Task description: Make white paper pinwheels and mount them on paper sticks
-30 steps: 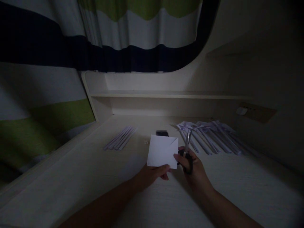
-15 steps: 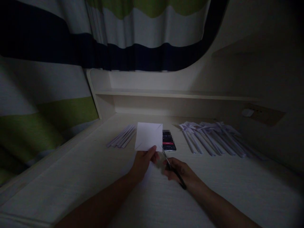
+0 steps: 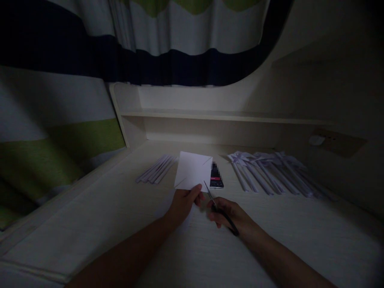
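Observation:
My left hand (image 3: 183,202) pinches the lower edge of a white square of paper (image 3: 193,171) and holds it up above the pale desk (image 3: 120,208). The sheet shows short cuts at its corners. My right hand (image 3: 229,216) is closed round the black handles of a pair of scissors (image 3: 219,210). Their blades point up and left, with the tips at the paper's lower right corner.
A phone (image 3: 216,179) with a lit screen lies just behind the paper. Several rolled paper sticks (image 3: 156,169) lie to the left, and a larger row of paper pinwheels on sticks (image 3: 270,170) to the right. A shelf (image 3: 222,117) and striped curtain (image 3: 60,96) stand behind.
The paper moved left, off the phone, which now shows. My right hand turned the scissors from pointing away at the right to pointing up-left at the sheet's lower right corner.

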`<state>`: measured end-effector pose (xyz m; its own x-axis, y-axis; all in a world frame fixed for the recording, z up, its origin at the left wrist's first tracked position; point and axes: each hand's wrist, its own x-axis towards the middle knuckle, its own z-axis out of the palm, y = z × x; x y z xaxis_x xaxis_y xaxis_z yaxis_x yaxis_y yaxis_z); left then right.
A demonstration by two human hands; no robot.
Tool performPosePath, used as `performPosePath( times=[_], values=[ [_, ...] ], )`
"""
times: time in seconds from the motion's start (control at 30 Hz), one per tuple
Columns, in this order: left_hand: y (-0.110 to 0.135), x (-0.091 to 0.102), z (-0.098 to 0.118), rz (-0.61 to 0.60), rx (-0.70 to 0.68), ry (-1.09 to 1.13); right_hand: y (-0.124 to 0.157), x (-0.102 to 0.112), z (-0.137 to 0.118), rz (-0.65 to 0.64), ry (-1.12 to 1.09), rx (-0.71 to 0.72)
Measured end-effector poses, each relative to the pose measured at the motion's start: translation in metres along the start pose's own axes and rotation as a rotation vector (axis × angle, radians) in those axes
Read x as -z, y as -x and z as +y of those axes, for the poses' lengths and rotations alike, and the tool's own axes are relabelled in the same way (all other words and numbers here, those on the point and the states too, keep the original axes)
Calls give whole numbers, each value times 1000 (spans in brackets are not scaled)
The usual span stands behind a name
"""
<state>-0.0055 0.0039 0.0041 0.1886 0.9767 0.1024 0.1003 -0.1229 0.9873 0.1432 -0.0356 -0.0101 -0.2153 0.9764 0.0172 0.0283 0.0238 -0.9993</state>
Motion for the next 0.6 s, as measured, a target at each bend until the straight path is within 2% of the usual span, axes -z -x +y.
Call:
performPosePath(
  times=[0.6],
  values=[
    [0, 0, 1, -49, 4, 64, 2, 1, 0, -28, 22, 4]
  ],
)
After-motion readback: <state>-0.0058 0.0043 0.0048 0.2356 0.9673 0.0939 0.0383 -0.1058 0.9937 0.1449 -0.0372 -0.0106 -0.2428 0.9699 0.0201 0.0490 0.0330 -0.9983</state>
